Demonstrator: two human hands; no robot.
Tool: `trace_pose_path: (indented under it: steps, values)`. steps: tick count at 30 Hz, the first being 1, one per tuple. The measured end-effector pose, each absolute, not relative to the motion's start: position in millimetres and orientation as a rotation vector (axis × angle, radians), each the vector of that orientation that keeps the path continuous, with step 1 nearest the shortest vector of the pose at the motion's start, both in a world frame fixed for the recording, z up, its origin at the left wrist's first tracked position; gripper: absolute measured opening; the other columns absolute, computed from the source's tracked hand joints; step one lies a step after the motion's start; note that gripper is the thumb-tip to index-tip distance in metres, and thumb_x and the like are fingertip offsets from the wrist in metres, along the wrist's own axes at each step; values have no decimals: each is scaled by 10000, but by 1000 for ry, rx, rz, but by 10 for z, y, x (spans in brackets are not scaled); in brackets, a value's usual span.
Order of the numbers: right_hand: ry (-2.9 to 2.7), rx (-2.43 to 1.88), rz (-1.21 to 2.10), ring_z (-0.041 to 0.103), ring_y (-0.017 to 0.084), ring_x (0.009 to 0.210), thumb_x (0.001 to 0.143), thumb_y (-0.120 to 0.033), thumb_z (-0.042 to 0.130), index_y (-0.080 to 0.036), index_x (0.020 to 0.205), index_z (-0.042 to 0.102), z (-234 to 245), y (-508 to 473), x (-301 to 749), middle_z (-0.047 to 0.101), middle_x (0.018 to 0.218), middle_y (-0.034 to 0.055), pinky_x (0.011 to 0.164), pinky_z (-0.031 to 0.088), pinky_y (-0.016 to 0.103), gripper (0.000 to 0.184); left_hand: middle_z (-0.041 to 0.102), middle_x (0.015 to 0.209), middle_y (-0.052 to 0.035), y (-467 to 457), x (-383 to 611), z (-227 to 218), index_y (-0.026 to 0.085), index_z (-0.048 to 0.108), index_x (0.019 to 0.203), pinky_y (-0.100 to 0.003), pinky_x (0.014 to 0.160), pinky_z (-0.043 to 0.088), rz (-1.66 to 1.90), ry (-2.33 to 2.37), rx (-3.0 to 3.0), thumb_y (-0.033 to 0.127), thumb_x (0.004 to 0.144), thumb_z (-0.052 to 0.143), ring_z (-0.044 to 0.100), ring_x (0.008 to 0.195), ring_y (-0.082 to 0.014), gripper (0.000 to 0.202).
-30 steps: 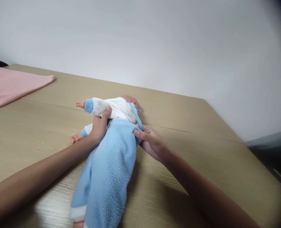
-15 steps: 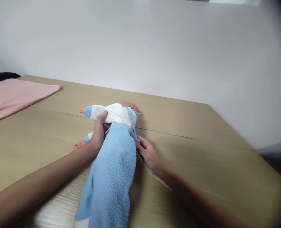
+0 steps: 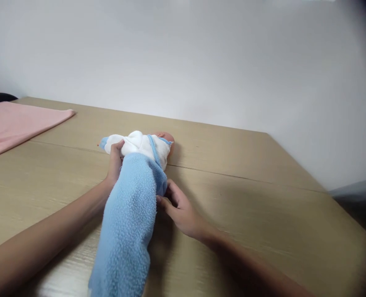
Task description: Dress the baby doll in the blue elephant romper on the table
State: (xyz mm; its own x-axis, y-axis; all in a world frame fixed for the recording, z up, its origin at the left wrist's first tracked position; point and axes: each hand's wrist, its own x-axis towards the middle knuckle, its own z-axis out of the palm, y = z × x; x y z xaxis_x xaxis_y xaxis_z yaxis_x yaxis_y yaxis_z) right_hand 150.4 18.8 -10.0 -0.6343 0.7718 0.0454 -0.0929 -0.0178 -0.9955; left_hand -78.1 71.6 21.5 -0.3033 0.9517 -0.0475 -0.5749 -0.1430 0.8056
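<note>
A baby doll [image 3: 146,144] in a white top lies on the wooden table [image 3: 238,185], its head [image 3: 165,137] pointing away from me. Blue fleece trousers [image 3: 130,214] cover its lower body and run toward me. My left hand [image 3: 115,159] is wrapped round the doll's white-sleeved arm at the left side of its body. My right hand [image 3: 178,210] pinches the trousers' waist edge at the doll's right side, fingers closed on the fabric.
A pink cloth [image 3: 12,123] lies flat on the table's far left corner, with a dark object behind it. A plain white wall runs behind the table. The table's right edge drops off at the far right.
The doll has rolled onto its side, so its lower arm and hand are now hidden. My right hand slid toward me along the trousers' edge. My left hand stays on the sleeve.
</note>
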Motion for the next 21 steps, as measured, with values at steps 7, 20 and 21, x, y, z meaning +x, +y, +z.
trace_pose_path:
  steps: [7,20,21]
  values:
    - [-1597,-960,1431,669,267,1110,1026,-503,797,-259,1118,722,-29,22,1408,717,1136,47,1008,560,435,271,732,848,21,683,-669,471,253,618,1020,-335,917,722,1699,760,415,332,1022,517,815,1037,-243,129]
    - [-1467,-827,1657,639,229,992,1075,-555,731,-283,1122,592,-72,9,1315,664,1033,5,918,558,385,309,516,677,43,714,-645,596,253,450,819,-288,853,703,1835,842,388,168,1060,448,758,843,-174,255]
    - [-1485,-810,1638,632,226,990,1072,-556,735,-282,1118,600,-75,26,1317,663,1031,4,913,551,379,310,528,690,40,712,-648,597,247,478,828,-277,838,697,1837,864,386,168,1072,452,752,845,-172,258]
